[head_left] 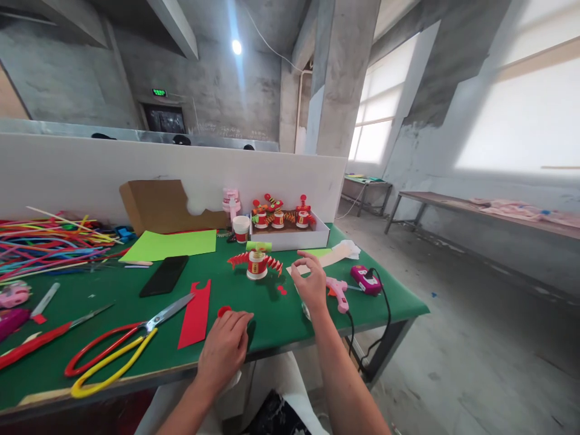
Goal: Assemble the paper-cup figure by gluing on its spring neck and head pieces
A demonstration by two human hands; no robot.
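My left hand point(223, 345) rests palm down at the table's front edge, fingers loosely stretched to the right. A red disc point(224, 311) shows just beyond its knuckles. Raised over the table, my right hand point(310, 281) pinches thumb and index finger into a ring; anything between the tips is too small to make out. Between and beyond the hands stands a red and white paper-cup figure point(257, 266) with folded red paper arms and a green roll point(258, 246) on top. Small red paper pieces point(281, 290) lie beside it. A pink glue gun point(339, 294) lies right of my right hand.
Scissors point(151, 325), a notched red paper strip point(196, 314) and a black phone point(164, 276) lie left. Behind are green paper point(174, 246), a paper cup point(240, 228) and a white box point(290, 240) of similar figures. A magenta device point(366, 280) trails a black cable rightward.
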